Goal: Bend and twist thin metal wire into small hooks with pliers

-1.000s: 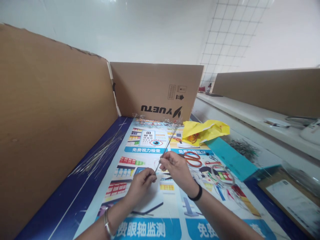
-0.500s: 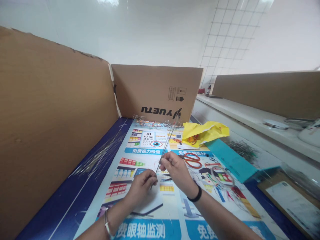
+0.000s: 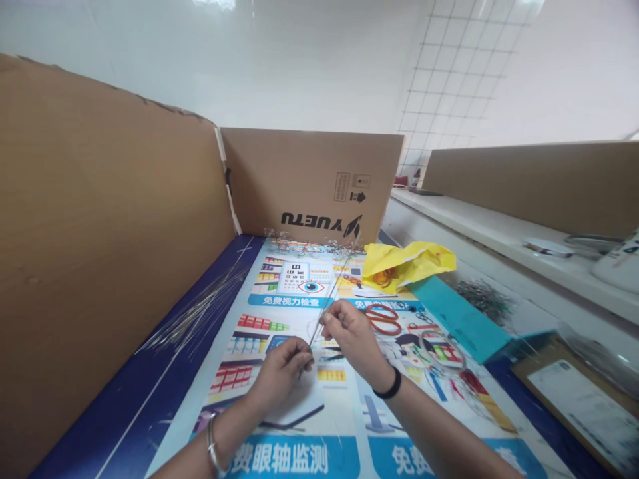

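My left hand (image 3: 287, 364) is closed in a pinch round the lower end of a few thin metal wires (image 3: 329, 293). Up and to the right of it, my right hand (image 3: 351, 336) pinches the same wires with thumb and fingertips. The wires slant away from me above the printed sheet, and their far ends are hard to make out. Scissors with orange handles (image 3: 383, 320) lie beside my right hand, which covers part of them. Along the left side a loose bundle of long thin wires (image 3: 197, 313) rests on the dark blue surface.
Cardboard walls (image 3: 314, 179) stand at the left and back. Small twisted wire pieces (image 3: 309, 247) lie by the back wall. To the right are a yellow bag (image 3: 414, 263), a wire coil (image 3: 442, 352), a teal box flap (image 3: 462, 319), a dark wire heap (image 3: 482, 299) and a white ledge (image 3: 489, 226).
Both hands keep almost the same pinch on the wires. The whole view has shifted very slightly.
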Motion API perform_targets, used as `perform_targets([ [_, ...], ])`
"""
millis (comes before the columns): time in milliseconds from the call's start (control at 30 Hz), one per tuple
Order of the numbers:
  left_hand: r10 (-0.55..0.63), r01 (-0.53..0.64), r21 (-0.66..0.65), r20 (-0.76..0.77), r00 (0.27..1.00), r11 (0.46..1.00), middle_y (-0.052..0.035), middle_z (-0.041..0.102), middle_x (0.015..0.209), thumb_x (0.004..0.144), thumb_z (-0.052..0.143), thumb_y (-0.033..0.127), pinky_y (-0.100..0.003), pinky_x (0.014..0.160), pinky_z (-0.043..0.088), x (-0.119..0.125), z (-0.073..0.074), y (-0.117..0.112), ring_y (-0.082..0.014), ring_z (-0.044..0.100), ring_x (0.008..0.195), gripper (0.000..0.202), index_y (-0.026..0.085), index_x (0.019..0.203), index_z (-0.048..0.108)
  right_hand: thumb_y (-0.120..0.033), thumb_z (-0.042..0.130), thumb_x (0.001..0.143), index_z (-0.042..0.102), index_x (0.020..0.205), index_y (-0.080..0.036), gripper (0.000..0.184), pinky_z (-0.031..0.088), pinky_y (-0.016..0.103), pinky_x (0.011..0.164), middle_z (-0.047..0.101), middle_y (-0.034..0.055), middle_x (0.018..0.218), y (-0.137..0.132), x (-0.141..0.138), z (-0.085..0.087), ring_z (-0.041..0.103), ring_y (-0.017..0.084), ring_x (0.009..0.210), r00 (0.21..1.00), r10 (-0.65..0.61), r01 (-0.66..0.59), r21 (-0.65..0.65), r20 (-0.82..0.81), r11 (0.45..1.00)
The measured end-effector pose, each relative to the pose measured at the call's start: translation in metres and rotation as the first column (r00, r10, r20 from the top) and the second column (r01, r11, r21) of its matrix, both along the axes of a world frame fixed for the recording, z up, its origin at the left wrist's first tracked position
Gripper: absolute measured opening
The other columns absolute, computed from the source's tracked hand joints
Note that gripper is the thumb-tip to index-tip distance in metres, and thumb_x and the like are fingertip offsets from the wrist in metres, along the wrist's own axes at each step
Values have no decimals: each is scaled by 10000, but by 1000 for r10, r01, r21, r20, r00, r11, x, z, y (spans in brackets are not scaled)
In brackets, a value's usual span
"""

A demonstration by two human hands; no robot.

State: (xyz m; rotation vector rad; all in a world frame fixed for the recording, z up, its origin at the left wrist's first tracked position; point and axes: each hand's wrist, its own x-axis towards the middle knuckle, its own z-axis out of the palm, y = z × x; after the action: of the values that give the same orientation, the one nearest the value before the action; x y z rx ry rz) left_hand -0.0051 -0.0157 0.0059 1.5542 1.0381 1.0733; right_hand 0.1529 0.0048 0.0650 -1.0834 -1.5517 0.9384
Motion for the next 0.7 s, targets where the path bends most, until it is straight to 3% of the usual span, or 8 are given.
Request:
perform_targets([
  [200,-10,56,-211,213,977,976,-9,594,652,775,553,283,-211,520,328,4,-4,-2,-89,461,546,142,157,720,516,-208,485,744,471,710,-186,43,456,217,512,562,-33,622,2,0,1,552,92,529,993,13,-22,-75,-120,997],
  [367,76,68,-337,398,914,939,5,592,665,772,574,333,-187,510,318,7,-1,-8,-68,469,540,199,163,726,483,-197,498,733,475,697,-179,46,429,199,478,559,-38,574,9,3,-5,519,79,482,978,-16,-5,-102,-206,995],
  [567,178,-80,-333,274,945,940,13,566,613,752,580,335,-187,505,335,-6,3,4,-70,469,522,209,157,683,494,-203,526,718,489,692,-179,51,423,199,471,545,-47,531,21,12,-17,503,80,469,954,-62,18,-148,-294,989],
  [700,222,-135,-394,184,958,909,-8,597,671,728,572,332,-191,481,346,-26,5,19,-94,522,542,197,170,700,465,-191,524,701,496,694,-184,30,416,202,465,553,-48,549,25,15,-21,499,81,473,943,-68,9,-179,-327,984],
])
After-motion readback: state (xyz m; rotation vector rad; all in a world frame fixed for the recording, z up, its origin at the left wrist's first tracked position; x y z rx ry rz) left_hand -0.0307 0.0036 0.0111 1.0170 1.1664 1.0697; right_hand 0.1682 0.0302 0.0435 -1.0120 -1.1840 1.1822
